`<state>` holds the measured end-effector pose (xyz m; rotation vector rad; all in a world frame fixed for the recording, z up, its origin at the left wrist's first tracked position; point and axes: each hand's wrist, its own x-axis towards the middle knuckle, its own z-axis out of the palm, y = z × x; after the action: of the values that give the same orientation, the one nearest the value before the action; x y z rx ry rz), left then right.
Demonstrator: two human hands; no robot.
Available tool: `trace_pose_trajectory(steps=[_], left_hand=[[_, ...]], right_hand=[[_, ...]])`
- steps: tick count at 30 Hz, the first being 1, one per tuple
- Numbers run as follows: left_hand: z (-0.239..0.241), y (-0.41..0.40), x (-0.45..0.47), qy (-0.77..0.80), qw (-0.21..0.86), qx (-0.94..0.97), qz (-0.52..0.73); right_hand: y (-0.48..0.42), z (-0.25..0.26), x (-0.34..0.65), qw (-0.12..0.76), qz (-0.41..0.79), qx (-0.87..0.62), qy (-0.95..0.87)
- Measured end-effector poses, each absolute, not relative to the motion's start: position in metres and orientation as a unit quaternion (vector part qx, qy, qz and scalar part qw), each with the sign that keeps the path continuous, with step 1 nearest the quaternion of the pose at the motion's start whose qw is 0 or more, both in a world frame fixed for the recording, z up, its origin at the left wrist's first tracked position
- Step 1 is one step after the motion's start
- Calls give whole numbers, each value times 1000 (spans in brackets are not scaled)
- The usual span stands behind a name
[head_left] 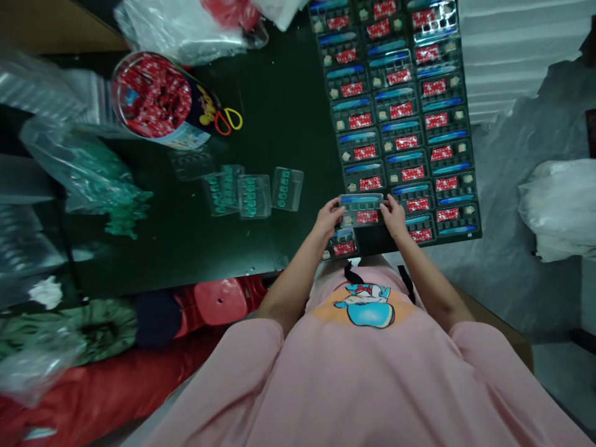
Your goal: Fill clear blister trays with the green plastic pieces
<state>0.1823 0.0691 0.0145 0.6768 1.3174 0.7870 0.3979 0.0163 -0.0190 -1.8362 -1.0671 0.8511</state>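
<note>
The view is dimly lit; highlights are caught on the upper clear bag [172, 30], and edges are stretched and blurred (the left most noticeably).

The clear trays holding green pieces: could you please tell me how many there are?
4 visible: a leftmost tray, a second tray overlapping it, a third tray right of them, and a rightmost tray; more may be hidden underneath.

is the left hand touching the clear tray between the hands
Touching: the head view shows the left hand pinching the left end of the clear tray.
</note>
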Motion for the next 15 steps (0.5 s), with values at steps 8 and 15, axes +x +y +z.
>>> trace_pose_trajectory(steps=[8, 15], left_hand=[[2, -25, 104, 626, 650, 288, 323], [-42, -49, 82, 718, 466, 447, 260]], right_hand=[[-47, -23, 347, 423, 509, -646, -381], [-52, -33, 305, 356, 408, -702, -462]])
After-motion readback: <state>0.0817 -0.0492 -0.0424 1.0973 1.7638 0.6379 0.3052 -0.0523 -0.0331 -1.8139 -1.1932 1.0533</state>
